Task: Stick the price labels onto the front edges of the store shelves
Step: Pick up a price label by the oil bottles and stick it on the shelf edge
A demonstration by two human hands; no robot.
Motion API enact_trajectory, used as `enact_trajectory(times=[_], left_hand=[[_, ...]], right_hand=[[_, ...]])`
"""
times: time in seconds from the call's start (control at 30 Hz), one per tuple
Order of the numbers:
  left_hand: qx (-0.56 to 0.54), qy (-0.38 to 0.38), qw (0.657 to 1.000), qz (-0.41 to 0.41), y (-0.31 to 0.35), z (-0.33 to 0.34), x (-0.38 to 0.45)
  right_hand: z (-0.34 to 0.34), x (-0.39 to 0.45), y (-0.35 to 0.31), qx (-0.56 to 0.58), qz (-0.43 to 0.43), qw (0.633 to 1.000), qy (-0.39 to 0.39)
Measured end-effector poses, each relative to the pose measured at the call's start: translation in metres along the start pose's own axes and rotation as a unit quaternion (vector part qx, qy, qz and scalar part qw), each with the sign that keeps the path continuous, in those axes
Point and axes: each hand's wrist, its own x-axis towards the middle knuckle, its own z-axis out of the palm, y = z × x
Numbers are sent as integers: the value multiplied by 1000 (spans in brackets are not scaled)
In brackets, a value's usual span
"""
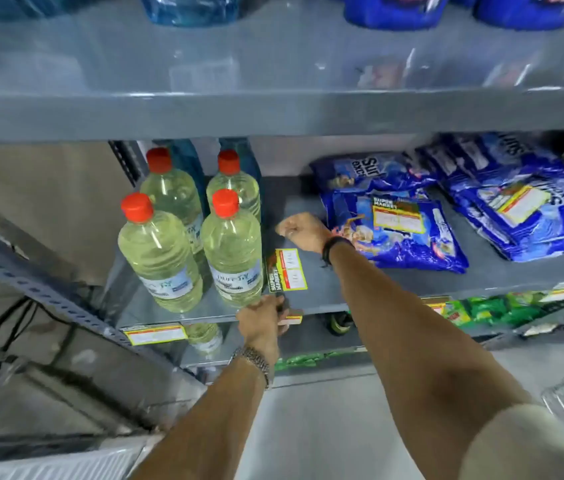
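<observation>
Grey metal shelving (308, 112) fills the view, with blue packs (398, 230) lying flat at the right of the middle shelf (394, 289) and four red-capped bottles (232, 247) standing at its left; a loose price label (287, 270) lies flat on the shelf deck just beside the nearest bottle, and another label (154, 333) is already fixed to the front edge further left; a third label (292, 319) is pinched against the front edge by the left hand (263, 320), whose fingers are closed on it; the right hand (303, 230) is held as a loose fist over the deck between bottles and packs, and whether anything is held in it cannot be told. Several risks may be judged from this: the pinched label could be set crooked or creased if pressed down from one end only; its glue could catch on the fingers; the near bottle could be knocked by the left wrist, being so close; the loose label could be swept off by the right forearm.
</observation>
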Motion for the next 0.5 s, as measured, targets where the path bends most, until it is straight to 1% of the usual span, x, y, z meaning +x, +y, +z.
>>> enact_trajectory(times=[0.03, 0.07, 0.13, 0.2, 0.3, 0.5], left_hand=[[-9, 5, 1000, -2, 0, 4, 4], [-17, 16, 1000, -13, -1, 6, 7], [-38, 18, 999, -27, -2, 9, 12], [-52, 27, 998, -25, -5, 9, 17], [-57, 33, 998, -16, -6, 14, 20], [-94, 60, 994, -17, -7, 24, 20]], right_hand=[[3, 8, 0, -37, 8, 999, -31], [4, 11, -1, -67, 9, 997, -41], [7, 17, -1, -84, 21, 994, -63], [12, 22, 5, -102, 10, 992, -78], [16, 29, 13, -88, 8, 993, -73], [6, 30, 18, -118, -10, 992, -37]])
